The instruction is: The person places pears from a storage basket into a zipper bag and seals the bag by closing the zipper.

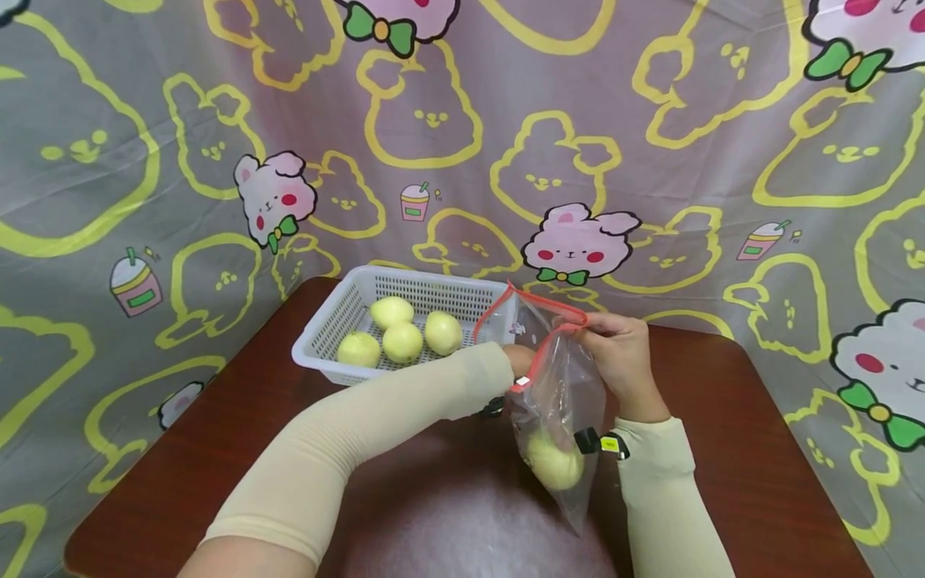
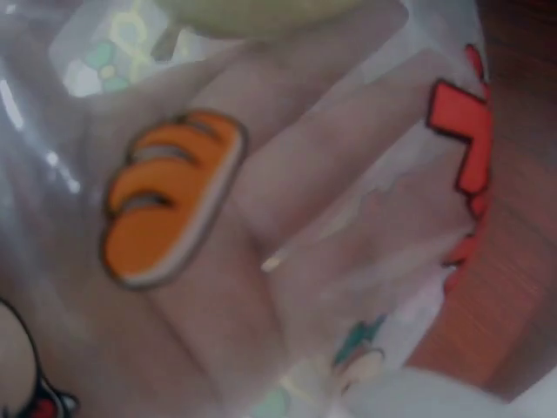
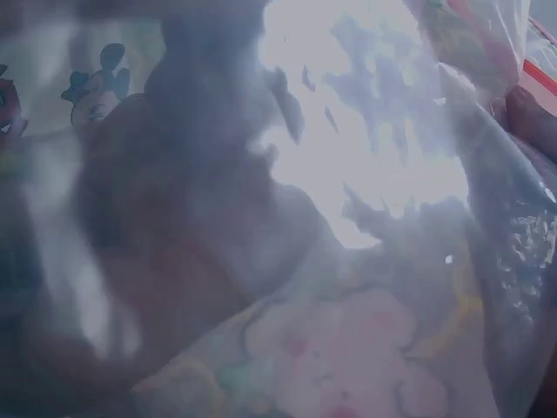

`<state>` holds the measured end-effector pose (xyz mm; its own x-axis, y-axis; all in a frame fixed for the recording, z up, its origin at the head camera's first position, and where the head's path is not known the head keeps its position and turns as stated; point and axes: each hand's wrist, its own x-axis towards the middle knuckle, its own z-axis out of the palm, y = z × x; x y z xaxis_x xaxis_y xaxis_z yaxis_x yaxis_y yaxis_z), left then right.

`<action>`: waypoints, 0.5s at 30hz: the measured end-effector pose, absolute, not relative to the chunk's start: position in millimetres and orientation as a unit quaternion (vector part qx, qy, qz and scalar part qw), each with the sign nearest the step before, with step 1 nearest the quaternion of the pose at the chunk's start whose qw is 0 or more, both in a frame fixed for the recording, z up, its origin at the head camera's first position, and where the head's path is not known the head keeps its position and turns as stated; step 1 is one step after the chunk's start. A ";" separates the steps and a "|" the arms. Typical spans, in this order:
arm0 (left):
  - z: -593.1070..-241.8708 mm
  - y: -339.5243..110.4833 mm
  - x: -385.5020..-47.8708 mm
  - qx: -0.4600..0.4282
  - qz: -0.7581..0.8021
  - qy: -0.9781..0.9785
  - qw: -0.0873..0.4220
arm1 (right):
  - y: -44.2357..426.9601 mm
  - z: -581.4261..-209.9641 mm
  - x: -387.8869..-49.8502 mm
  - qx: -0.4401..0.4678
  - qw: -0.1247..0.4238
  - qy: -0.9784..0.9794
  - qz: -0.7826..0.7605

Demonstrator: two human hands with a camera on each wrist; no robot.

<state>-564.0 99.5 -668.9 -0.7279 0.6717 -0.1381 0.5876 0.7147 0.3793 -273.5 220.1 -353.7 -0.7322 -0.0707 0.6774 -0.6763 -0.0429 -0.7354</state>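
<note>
A clear zip bag [image 1: 578, 385] with a red-edged mouth hangs over the front of the table. My right hand [image 1: 625, 353] pinches its rim at the right. Through the mouth reaches my left hand [image 1: 519, 360], mostly hidden inside the bag. At its fingers, above the bag's lower corner, is a pale yellow pear [image 1: 555, 461]. In the left wrist view the hand [image 2: 252, 174] shows through the printed plastic, with the stemmed pear [image 2: 252, 13] at the top edge. Glare on the bag [image 3: 365, 131] blurs most of the right wrist view.
Left of the bag, a white slotted basket [image 1: 318, 337] holds several pale yellow pears [image 1: 402, 343]. Both stand on a dark red-brown table [image 1: 433, 498]. A patterned curtain [image 1: 462, 185] closes off the back and sides.
</note>
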 end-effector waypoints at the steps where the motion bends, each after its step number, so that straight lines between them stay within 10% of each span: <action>1: -672.0 100.4 -566.6 0.340 0.156 0.918 0.134 | 220.1 -353.2 -273.5 0.285 0.231 -0.653 0.662; 15: -660.9 105.2 -570.7 0.349 0.181 0.905 0.160 | 226.0 -345.8 -270.2 0.285 0.244 -0.625 0.684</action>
<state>-570.7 105.2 -660.9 -0.7055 0.6895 -0.1637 0.5734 0.6911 0.4400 -270.2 226.0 -345.8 -0.7193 -0.0223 0.6944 -0.6895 -0.0990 -0.7174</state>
